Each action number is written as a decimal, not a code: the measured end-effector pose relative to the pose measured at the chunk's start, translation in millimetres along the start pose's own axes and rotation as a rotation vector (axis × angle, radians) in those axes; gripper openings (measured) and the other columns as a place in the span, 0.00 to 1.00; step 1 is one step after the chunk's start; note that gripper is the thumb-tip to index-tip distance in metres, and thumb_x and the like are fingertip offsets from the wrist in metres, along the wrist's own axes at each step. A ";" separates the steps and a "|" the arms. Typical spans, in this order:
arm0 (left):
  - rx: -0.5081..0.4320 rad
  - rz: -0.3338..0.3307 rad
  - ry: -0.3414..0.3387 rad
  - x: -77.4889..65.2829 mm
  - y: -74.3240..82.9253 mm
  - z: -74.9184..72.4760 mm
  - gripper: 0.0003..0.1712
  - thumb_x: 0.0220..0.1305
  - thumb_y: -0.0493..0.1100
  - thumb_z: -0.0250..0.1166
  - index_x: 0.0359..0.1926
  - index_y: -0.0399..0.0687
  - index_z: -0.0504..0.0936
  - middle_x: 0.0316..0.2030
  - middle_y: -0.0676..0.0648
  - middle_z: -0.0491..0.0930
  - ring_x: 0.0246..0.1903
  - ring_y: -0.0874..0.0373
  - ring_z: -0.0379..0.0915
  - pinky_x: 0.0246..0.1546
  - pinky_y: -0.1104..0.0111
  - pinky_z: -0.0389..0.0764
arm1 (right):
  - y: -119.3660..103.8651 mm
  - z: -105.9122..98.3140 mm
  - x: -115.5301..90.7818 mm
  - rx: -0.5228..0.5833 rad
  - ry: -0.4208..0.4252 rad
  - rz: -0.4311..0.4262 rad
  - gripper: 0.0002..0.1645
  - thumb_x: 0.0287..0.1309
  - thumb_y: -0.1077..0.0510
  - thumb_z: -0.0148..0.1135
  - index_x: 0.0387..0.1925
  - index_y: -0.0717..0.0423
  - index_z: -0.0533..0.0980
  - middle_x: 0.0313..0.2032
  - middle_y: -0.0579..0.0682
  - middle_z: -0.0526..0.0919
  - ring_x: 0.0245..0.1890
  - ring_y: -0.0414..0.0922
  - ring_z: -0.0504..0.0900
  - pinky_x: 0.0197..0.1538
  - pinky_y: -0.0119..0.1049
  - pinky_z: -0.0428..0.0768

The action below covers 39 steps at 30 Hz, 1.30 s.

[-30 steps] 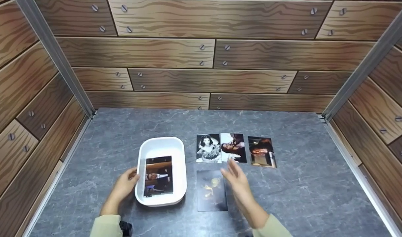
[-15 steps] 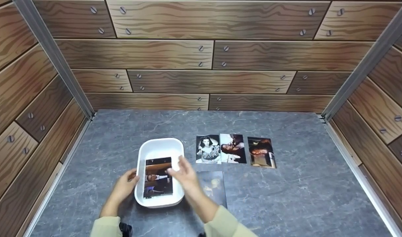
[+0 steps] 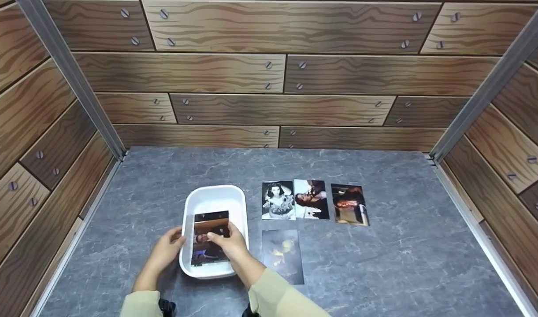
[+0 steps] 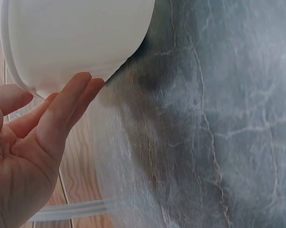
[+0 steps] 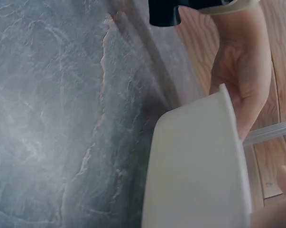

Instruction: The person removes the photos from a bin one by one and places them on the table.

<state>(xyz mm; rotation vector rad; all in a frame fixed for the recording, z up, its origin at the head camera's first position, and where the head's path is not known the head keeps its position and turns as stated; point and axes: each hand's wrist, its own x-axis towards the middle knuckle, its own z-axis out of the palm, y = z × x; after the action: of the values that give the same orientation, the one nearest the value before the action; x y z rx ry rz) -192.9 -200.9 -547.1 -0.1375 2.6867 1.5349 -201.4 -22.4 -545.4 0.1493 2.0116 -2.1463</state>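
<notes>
A white plastic tub (image 3: 212, 201) stands on the table with a photo (image 3: 209, 223) of a suited person lying in it. My left hand (image 3: 165, 248) holds the tub's left side, thumb at the rim. In the left wrist view the left hand's fingers (image 4: 67, 104) lie along the outer wall. Over the photo reaches my right hand (image 3: 233, 246), thumb above the picture and fingers at its right edge; I cannot tell whether they pinch it. Most of the right hand is hidden behind the tub wall (image 5: 195, 166) in the right wrist view.
Right of the tub lie a black-and-white photo (image 3: 278, 202), a photo (image 3: 312, 200) of a reclining figure and a dark orange-toned photo (image 3: 350, 204). A grey, hazy photo (image 3: 283, 257) lies nearer, partly behind my right forearm. Wood-patterned panels (image 3: 233, 108) enclose the grey table (image 3: 405, 246).
My right hand has moved left from beside the grey photo, across the tub's right rim and onto the photo inside. The left hand has stayed on the tub.
</notes>
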 end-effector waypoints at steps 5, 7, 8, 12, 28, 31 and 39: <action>0.001 0.005 0.004 0.5 -0.6 -0.5 0.22 0.69 0.32 0.53 0.59 0.19 0.67 0.52 0.22 0.74 0.55 0.32 0.72 0.58 0.49 0.77 | 3.0 -1.2 4.5 -0.013 0.012 0.079 0.43 0.56 0.64 0.63 0.65 0.81 0.54 0.66 0.76 0.59 0.69 0.66 0.59 0.73 0.54 0.61; -0.001 0.004 0.005 0.5 -1.2 -0.5 0.22 0.69 0.32 0.53 0.59 0.19 0.67 0.52 0.22 0.74 0.55 0.32 0.72 0.58 0.50 0.77 | 3.1 -1.1 5.5 -0.009 0.006 0.100 0.42 0.55 0.65 0.62 0.65 0.82 0.54 0.66 0.77 0.59 0.68 0.66 0.60 0.72 0.54 0.61; -0.002 0.003 0.005 0.3 -1.3 -0.5 0.22 0.69 0.32 0.53 0.59 0.19 0.67 0.52 0.22 0.74 0.55 0.32 0.72 0.58 0.50 0.77 | 3.1 -1.2 5.6 -0.009 0.006 0.108 0.42 0.55 0.65 0.62 0.65 0.82 0.54 0.66 0.77 0.59 0.68 0.66 0.59 0.73 0.54 0.60; -0.003 0.010 0.010 0.4 -2.3 0.0 0.22 0.68 0.32 0.54 0.58 0.19 0.68 0.51 0.23 0.74 0.55 0.32 0.72 0.59 0.50 0.77 | 3.6 -0.7 6.0 -0.009 0.010 0.122 0.42 0.54 0.65 0.60 0.64 0.84 0.53 0.66 0.79 0.57 0.69 0.67 0.58 0.73 0.55 0.59; 0.031 -0.026 -0.011 1.8 -2.5 0.0 0.23 0.69 0.33 0.53 0.60 0.22 0.67 0.54 0.23 0.73 0.57 0.31 0.71 0.59 0.48 0.76 | 2.7 2.5 8.0 -0.063 0.060 0.113 0.40 0.48 0.68 0.55 0.63 0.83 0.58 0.62 0.76 0.65 0.66 0.65 0.65 0.70 0.52 0.66; 0.036 -0.012 -0.002 1.9 -2.0 0.1 0.22 0.69 0.33 0.54 0.60 0.21 0.68 0.53 0.23 0.74 0.56 0.31 0.71 0.60 0.48 0.75 | 2.9 4.6 6.1 -0.096 0.084 0.125 0.40 0.46 0.68 0.55 0.63 0.81 0.59 0.61 0.74 0.68 0.64 0.64 0.68 0.68 0.50 0.69; 0.027 0.017 0.011 0.9 -3.6 -1.0 0.22 0.68 0.32 0.54 0.58 0.21 0.69 0.51 0.23 0.75 0.55 0.32 0.73 0.59 0.49 0.76 | 3.9 10.4 4.3 -0.168 0.136 0.123 0.42 0.44 0.67 0.54 0.64 0.78 0.59 0.64 0.74 0.64 0.66 0.64 0.65 0.68 0.52 0.68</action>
<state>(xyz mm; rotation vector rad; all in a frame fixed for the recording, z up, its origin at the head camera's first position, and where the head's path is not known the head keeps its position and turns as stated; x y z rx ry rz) -193.5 -203.6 -549.8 -0.1225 2.7232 1.5062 -204.1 -33.3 -549.4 0.3929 2.1833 -1.9314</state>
